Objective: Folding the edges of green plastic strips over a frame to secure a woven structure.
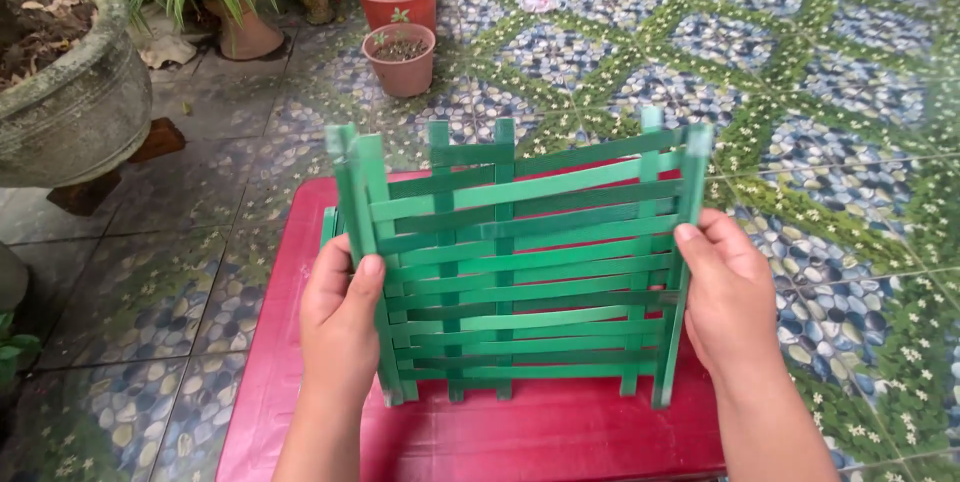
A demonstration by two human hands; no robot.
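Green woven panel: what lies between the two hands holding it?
In the head view, only the green woven panel spans the gap between the left hand and right hand, standing upright on the red table.

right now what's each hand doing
Left hand: closed on the left edge of the green woven stick panel.
Right hand: closed on its right edge.

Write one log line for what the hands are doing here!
left hand: grips woven green stick panel | right hand: grips other edge | panel: upright on red table
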